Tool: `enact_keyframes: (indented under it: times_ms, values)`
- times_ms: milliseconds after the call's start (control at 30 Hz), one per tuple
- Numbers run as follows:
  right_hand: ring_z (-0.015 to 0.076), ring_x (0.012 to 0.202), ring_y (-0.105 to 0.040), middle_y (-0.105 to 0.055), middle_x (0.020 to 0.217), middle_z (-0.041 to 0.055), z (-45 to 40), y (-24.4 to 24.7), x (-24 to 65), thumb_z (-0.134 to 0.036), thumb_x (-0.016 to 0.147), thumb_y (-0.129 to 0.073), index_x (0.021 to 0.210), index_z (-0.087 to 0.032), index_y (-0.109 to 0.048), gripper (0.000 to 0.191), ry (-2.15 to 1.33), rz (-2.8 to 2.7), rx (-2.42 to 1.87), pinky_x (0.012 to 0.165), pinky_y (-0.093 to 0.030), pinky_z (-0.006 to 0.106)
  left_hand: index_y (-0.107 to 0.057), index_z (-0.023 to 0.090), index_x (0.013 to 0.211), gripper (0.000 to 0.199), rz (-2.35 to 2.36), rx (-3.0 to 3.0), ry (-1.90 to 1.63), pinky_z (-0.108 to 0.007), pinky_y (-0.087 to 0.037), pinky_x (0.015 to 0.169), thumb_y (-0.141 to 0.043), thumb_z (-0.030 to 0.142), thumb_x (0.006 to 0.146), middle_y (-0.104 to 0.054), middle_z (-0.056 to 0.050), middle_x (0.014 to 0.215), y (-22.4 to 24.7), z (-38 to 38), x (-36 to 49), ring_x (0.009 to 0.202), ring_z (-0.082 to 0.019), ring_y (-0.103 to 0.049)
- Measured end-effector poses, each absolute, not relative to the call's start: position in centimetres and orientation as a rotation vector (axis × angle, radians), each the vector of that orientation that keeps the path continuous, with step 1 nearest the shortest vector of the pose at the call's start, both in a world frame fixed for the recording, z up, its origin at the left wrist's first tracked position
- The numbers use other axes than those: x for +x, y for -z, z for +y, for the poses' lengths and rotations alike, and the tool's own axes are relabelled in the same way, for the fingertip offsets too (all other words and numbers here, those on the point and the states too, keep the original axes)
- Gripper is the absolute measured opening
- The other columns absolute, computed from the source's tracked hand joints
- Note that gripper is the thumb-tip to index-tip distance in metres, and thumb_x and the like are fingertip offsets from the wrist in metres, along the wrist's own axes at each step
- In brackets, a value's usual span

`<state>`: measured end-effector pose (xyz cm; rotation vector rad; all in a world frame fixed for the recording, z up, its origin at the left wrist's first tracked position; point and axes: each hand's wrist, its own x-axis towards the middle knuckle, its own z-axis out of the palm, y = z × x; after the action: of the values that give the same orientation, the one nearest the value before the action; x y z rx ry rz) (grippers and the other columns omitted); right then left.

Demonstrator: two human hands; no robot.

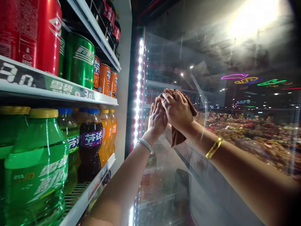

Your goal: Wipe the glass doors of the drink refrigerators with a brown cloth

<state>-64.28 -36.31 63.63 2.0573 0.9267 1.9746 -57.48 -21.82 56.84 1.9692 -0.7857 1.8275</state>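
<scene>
My right hand, a gold bracelet on its wrist, presses a brown cloth against the glass door of a drinks fridge. Its fingers curl over the cloth, and a loose corner hangs below. Close beside it, my left hand has its fingers stretched out flat toward the glass, their tips meeting the right hand's fingers. A pale bangle circles the left wrist. Whether any cloth lies under the left palm is hidden.
Fridge shelves on the left hold red cans, a green can, orange cans and a large green bottle. Dark cola bottles stand higher up. A bright LED strip runs along the door's hinge side. The glass carries reflections.
</scene>
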Motion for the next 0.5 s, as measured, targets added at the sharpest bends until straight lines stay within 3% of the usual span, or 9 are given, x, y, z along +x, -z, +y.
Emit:
enact_keyframes:
  times_ms: [100,233,500]
  values:
    - [0.0349,0.142,-0.052,-0.058,0.157,0.0038,-37.7,-60.8,-65.2,-0.021,0.103,-0.047,0.151,-0.031,-0.059,0.051,-1.883,0.965,2.039,0.125,-0.043,0.058,-0.008,0.022,0.172,0.066,-0.793,1.965,-1.812,-0.053,-0.013,0.138,-0.029,0.031,0.11,-0.02,-0.012,0.178,-55.8,-21.8,-57.4,0.167,-0.024,-0.011]
    - [0.0349,0.144,-0.049,-0.056,0.159,0.003,-40.1,-59.7,-66.8,-0.024,0.103,-0.049,0.143,-0.031,-0.065,0.044,-1.874,0.874,2.072,0.126,-0.042,0.058,0.005,0.023,0.172,0.07,-0.797,1.941,-1.852,-0.055,-0.005,0.138,-0.027,0.029,0.11,-0.011,-0.01,0.18,-55.0,-21.9,-58.0,0.167,-0.023,-0.007]
    - [0.0346,0.147,-0.047,-0.055,0.159,0.0033,-39.3,-60.3,-67.1,-0.021,0.105,-0.041,0.144,-0.028,-0.064,0.046,-1.976,0.805,2.112,0.128,-0.038,0.057,0.005,0.024,0.172,0.068,-0.779,1.97,-1.825,-0.054,0.001,0.137,-0.023,0.031,0.111,-0.006,-0.008,0.18,-55.1,-22.0,-58.2,0.167,-0.021,-0.004]
